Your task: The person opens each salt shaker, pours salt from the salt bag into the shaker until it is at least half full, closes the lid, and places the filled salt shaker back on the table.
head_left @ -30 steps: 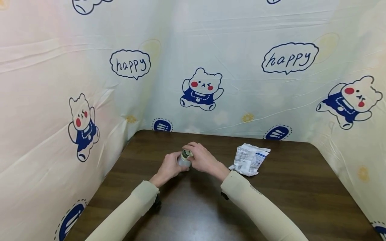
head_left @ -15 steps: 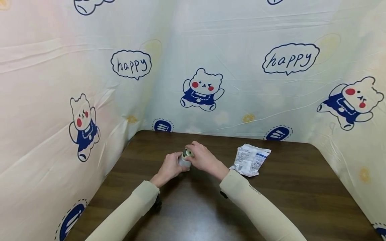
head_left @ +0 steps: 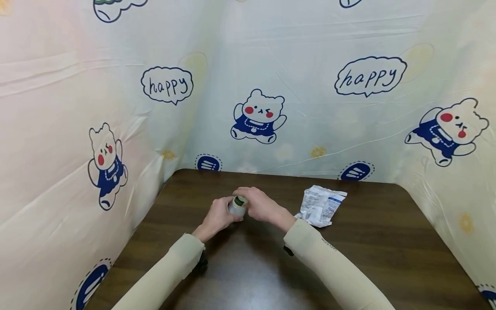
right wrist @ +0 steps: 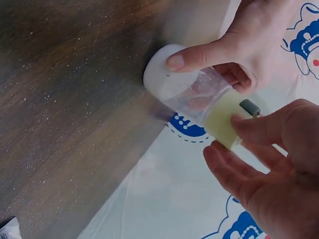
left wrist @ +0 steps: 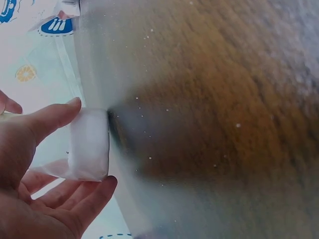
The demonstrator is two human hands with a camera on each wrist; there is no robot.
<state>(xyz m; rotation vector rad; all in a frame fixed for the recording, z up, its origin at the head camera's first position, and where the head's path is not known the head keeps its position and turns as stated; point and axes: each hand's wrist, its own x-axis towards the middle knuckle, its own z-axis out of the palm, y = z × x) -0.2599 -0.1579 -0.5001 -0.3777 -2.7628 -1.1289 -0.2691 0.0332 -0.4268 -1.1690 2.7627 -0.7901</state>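
Note:
A small clear bottle [right wrist: 217, 82] with white contents in its lower part has its base at the table top. On it sits a pale yellow-green cap [right wrist: 219, 122] with a dark green tab. My left hand [head_left: 218, 216] grips the bottle's body, thumb on the near side and fingers around the other, as the left wrist view also shows with the white base [left wrist: 92, 144]. With thumb and fingers, my right hand [head_left: 264, 206] pinches the cap. In the head view that hand covers part of the cap.
A crumpled white packet [head_left: 320, 206] with printed text lies on the table to the right of my right hand. The dark wooden table [head_left: 248, 275] ends at a printed curtain [head_left: 302, 129], which hangs behind it and along both sides.
My right hand's fingers have shifted around the cap, and the hand has moved slightly left. The dark tab shows at a different angle. The left hand and the packet stay where they were.

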